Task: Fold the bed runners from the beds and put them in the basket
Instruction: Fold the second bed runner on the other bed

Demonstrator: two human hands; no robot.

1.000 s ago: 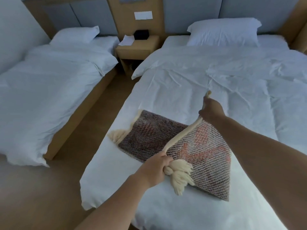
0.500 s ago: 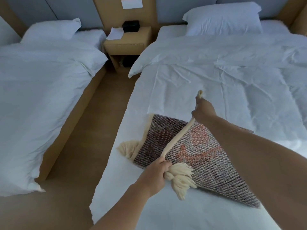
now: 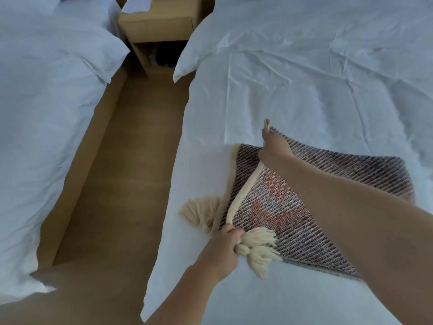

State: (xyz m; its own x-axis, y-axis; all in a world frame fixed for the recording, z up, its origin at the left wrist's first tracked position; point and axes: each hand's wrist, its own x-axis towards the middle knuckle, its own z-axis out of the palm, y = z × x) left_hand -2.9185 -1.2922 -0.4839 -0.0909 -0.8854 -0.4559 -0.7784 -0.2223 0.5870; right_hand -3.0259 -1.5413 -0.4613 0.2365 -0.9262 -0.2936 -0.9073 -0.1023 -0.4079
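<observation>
Both hands grip the bed runner's [image 3: 304,207] cream edge: left hand [image 3: 225,245] closed near the tassel [image 3: 260,249], right hand [image 3: 274,148] seemingly pinching its far corner. It lies on the right bed [image 3: 304,90]

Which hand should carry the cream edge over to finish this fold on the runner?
Probably the right hand: it pinches the far end of the cream edge, lifted above the runner. The left hand grips the near corner at the tassel, a likely anchor.

Dark brown-and-grey woven bed runner [image 3: 293,214] with a salmon-orange zigzag-ish patch mid-cloth, cream border and cream tassels [image 3: 260,248] at the corners. Plain white sheets on both beds [image 3: 316,78]. Tan wood nightstand [image 3: 159,26], tan-brown floor [image 3: 112,184]. Pretty muted overall.
</observation>
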